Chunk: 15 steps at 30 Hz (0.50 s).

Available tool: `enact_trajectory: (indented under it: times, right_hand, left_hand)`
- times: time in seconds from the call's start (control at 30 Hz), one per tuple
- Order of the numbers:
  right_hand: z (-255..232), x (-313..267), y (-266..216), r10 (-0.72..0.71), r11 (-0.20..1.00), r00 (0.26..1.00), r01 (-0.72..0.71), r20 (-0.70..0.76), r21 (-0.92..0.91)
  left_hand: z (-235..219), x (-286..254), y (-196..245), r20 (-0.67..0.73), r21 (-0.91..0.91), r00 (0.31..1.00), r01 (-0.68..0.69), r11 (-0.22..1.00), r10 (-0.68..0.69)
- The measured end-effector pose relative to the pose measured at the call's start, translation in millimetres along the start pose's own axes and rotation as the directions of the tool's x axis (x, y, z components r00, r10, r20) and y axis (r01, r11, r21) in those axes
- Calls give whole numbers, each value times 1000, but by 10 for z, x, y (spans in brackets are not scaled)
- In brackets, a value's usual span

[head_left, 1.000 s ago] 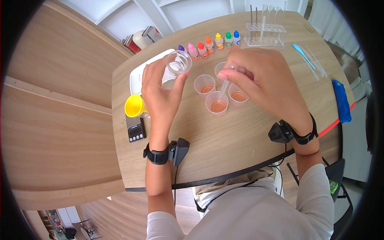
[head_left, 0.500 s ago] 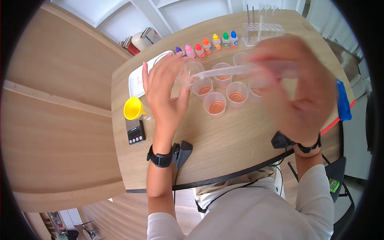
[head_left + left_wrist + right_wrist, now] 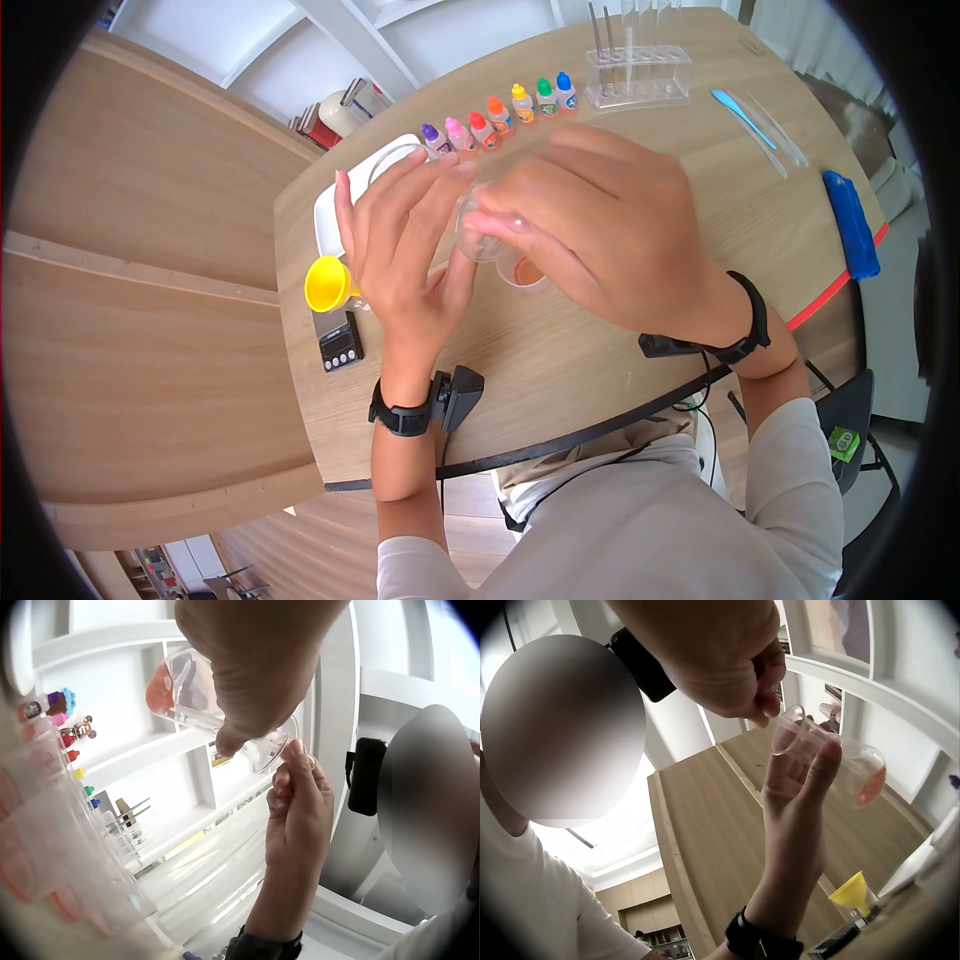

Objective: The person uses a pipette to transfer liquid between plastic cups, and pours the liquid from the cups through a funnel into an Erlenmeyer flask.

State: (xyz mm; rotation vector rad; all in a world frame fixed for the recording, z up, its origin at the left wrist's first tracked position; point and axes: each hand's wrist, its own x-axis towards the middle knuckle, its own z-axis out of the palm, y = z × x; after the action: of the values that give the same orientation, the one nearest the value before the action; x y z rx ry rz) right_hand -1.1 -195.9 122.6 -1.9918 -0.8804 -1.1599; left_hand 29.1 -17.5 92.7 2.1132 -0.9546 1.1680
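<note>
My left hand (image 3: 408, 240) (image 3: 799, 799) grips a clear flask (image 3: 187, 690) (image 3: 866, 776) round its neck, with orange-pink liquid at its bottom. Held tilted above the table, the flask has its round mouth facing my right hand. My right hand (image 3: 605, 225) (image 3: 300, 799) pinches a clear dropper (image 3: 782, 721), whose stem reaches into that mouth. Close below the hands in the head view, a plastic cup (image 3: 523, 273) holds some orange-pink liquid. The right hand hides other cups there; several clear cups (image 3: 45, 817) show in the left wrist view.
Colored dropper bottles (image 3: 500, 117) line the back, left of a test tube rack (image 3: 640, 78). At left are a white tray (image 3: 328, 220), yellow funnel (image 3: 327, 284) and small scale (image 3: 340, 343). Blue-tipped tools (image 3: 748, 122) and a blue item (image 3: 851, 225) lie right.
My right hand went from over the cups out to the right, then left to the flask's mouth with the dropper. The flask in my left hand has tilted toward my right hand.
</note>
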Motion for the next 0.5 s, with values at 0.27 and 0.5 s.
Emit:
enact_trajectory:
  times: [0.27, 0.5]
  right_hand:
    - [-106, 85, 10, 259, 956, 963, -266, 73, 125]
    - [-487, 276, -96, 392, 895, 918, -394, 53, 208]
  left_hand:
    - [21, -27, -31, 31, 4, 998, 51, 999, -51]
    - [78, -120, -187, 86, 48, 986, 136, 990, -139]
